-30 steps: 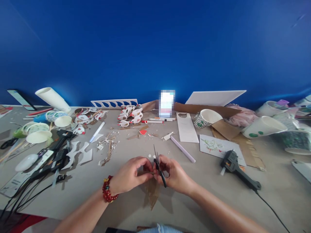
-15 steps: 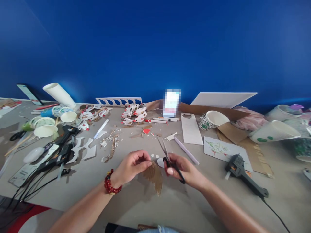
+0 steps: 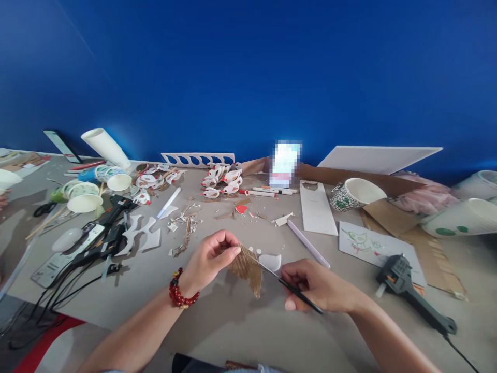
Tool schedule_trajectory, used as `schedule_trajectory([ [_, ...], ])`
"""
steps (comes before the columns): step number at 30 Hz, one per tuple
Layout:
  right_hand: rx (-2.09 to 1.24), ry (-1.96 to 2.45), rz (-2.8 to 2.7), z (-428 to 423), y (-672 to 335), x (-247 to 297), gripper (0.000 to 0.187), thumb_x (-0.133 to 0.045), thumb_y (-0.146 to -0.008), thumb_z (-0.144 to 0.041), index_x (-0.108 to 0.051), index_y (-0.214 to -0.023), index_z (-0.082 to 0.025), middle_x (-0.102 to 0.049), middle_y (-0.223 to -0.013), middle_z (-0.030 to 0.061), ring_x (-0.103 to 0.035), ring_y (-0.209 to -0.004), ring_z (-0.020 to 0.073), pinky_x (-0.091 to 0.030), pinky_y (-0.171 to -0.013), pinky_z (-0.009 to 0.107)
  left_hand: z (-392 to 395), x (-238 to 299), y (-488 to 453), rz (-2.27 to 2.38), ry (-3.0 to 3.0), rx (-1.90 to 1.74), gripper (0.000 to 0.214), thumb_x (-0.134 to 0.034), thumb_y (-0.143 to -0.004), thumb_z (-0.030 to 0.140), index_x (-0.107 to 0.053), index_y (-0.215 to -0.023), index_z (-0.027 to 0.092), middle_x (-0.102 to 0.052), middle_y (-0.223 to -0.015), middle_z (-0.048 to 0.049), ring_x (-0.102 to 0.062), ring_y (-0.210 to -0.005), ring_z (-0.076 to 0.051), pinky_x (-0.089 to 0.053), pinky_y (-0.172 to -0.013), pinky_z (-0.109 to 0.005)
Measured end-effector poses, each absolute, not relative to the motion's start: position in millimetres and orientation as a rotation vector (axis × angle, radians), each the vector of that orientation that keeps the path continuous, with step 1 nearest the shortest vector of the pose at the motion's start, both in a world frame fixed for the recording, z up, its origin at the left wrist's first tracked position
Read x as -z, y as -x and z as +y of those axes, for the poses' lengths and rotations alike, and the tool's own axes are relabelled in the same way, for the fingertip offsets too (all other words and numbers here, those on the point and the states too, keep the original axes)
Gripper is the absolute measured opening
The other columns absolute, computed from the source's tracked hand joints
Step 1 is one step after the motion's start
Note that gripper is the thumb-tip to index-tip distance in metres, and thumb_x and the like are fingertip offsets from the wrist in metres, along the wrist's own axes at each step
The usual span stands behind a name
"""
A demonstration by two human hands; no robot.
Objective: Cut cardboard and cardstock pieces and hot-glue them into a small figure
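My left hand [image 3: 209, 257], with a red bead bracelet at the wrist, pinches the top edge of a brown corrugated cardboard piece [image 3: 246, 268] held just above the table. My right hand [image 3: 316, 285] grips black-handled scissors [image 3: 289, 286], whose blades point left and meet the cardboard's right edge. A small white cut-out [image 3: 271, 261] lies on the table just behind the cardboard.
A black glue gun [image 3: 409, 295] lies at the right beside a drawing on white paper [image 3: 373, 243]. Paper cups [image 3: 359, 192], markers [image 3: 267, 192], red-and-white cut-outs [image 3: 221, 181] and scraps cover the far side. Cables and another glue gun [image 3: 104, 228] lie left.
My right hand moved right and down, turning the scissors from upright to point left at the cardboard. My left hand lifted the cardboard slightly. The view shifted left.
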State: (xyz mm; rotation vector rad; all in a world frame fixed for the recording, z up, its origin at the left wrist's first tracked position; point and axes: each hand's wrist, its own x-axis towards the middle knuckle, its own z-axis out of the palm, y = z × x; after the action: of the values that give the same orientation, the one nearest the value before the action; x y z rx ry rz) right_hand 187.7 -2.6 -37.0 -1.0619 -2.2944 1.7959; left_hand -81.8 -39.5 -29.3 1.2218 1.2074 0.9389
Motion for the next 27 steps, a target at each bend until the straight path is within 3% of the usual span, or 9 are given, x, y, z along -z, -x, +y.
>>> schedule_trajectory([
  [10,-1.942,1.077,-2.18,-2.6,-186.5,41.2,0.05,-0.073,-0.073,-0.053,-0.038,-0.059,-0.02,-0.038,-0.048,-0.0077,-0.033,-0.048,0.0084,-0.021,-0.045,0.022,-39.6,33.7,81.4,1.211,-1.186,-0.951,0.019,-0.063,-0.085,0.035,-0.059,-0.085,0.017,-0.051,-0.073,0.0028,-0.04,-0.061,-0.008,-0.032,-0.054,-0.018],
  [27,-1.604,1.066,-2.395,0.5,-186.6,39.4,0.053,-0.073,-0.073,-0.054,-0.035,-0.06,-0.02,-0.03,-0.055,-0.0076,-0.027,-0.055,0.0094,-0.017,-0.049,0.024,-39.2,30.5,78.4,1.256,-1.172,-0.955,0.021,-0.065,-0.083,0.036,-0.059,-0.083,0.016,-0.05,-0.071,0.0022,-0.04,-0.061,-0.008,-0.034,-0.054,-0.018],
])
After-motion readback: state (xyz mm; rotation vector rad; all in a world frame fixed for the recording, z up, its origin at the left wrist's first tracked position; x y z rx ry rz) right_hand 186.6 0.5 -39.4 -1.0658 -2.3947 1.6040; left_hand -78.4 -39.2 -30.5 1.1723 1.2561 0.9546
